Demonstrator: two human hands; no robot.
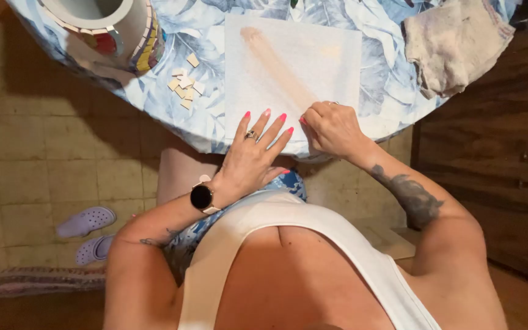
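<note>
Apparently early: left hand (253, 153) lay flat, fingers spread, on white sheet (293, 73); right hand (332, 129) clenched, pinching its near edge; mosaic tiles (184, 84) lay loose beside it.

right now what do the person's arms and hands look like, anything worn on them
Both arms are bare, no sleeves. The left hand has bright pink nails, a ring and a black round smartwatch on a pale strap. The right hand also wears a ring; a dark tattoo marks that forearm.
</note>
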